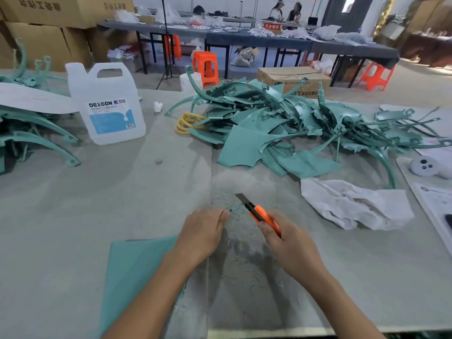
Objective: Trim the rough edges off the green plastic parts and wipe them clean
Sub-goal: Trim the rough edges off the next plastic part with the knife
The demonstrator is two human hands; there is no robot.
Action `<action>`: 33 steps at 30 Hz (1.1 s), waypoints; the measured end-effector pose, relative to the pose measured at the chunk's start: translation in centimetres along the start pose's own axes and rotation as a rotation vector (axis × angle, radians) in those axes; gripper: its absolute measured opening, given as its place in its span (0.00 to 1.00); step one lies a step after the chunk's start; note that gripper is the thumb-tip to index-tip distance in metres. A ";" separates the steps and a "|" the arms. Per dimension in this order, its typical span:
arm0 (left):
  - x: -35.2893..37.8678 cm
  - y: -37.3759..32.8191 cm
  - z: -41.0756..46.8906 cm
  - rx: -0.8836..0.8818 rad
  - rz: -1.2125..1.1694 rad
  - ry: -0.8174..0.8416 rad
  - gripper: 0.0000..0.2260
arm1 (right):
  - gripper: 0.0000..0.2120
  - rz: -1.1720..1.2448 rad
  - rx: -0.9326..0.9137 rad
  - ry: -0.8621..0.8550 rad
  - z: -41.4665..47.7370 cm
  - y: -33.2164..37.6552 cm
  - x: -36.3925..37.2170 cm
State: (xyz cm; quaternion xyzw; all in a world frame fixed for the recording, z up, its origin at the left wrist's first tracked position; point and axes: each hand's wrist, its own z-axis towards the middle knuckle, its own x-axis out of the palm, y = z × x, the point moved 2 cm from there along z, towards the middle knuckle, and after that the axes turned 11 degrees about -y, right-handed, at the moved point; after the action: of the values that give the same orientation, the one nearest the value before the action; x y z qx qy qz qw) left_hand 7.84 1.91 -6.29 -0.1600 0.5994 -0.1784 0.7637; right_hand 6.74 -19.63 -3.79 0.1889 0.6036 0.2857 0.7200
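The right hand (291, 243) is clenched around the orange handle of a utility knife (260, 214), whose dark snap-off blade points up and away from the person. The left hand (203, 233) pinches the tip of a green plastic part (137, 270) between thumb and fingers; the tip shows as a thin green sliver just left of the knife, touching or almost touching its blade. The rest of that part, a flat, smooth, triangular sheet, runs back under the left forearm, left of the knife and nearer the person.

Under the knife the grey worktable (73, 228) is matt and dusty, strewn with fine pale-green shavings, and a seam runs through it just left of the blade. Right of the knife lies a crumpled white cloth (352, 204), soft and creased. Beyond the knife rises a tangled pile of green parts (281, 123): glossy curved ribs, fan-shaped panels and ragged edges. A coil of yellow plastic (186, 123) sits at that pile's left edge. Far left of the knife stands a translucent white jug (110, 106) with a blue label reading DEXCON, and further left more green arcs (36, 133) lie stacked.

Well beyond the knife the room opens into a workshop: long dark tables (244, 35) littered with white pieces, orange plastic stools (205, 67) beneath them, cardboard boxes (49, 20) stacked at the upper left, and two people seated at the far table.
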 end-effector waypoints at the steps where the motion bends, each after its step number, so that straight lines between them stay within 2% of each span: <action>1: -0.1 0.0 0.0 -0.004 -0.013 0.002 0.16 | 0.03 0.018 0.028 0.002 0.2 -0.1 0.0; 6: 0.0 -0.1 0.0 -0.028 -0.025 -0.009 0.16 | 0.04 0.085 0.064 0.003 -0.4 -0.2 0.5; 13: 0.1 -0.4 -0.1 -0.028 0.012 -0.018 0.17 | 0.06 -0.030 0.119 -0.044 -0.1 -0.4 -0.1; 18: 0.5 -0.4 0.1 -0.046 0.047 -0.018 0.14 | 0.21 -0.034 0.014 -0.045 -1.9 1.4 0.1; 20: 0.6 -0.3 0.1 -0.047 0.071 -0.019 0.13 | 0.23 -0.047 -0.003 -0.026 -2.2 1.8 0.5; 25: 0.7 -0.2 0.1 -0.041 0.063 -0.030 0.14 | 0.25 -0.096 0.000 -0.036 -2.4 2.0 1.1; 30: 0.7 0.1 -0.1 -0.038 0.020 -0.016 0.16 | 0.19 -0.138 0.151 -0.080 -0.7 0.4 -0.4; 33: 0.7 0.1 -0.1 -0.033 0.040 -0.017 0.15 | 0.15 -0.071 0.203 -0.072 -0.4 -0.4 -1.3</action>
State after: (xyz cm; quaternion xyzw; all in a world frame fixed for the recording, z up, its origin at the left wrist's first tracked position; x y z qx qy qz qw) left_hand 7.87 1.64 -6.97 -0.1621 0.5989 -0.1517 0.7694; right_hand 6.28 -20.76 -3.13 0.2494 0.6097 0.1902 0.7279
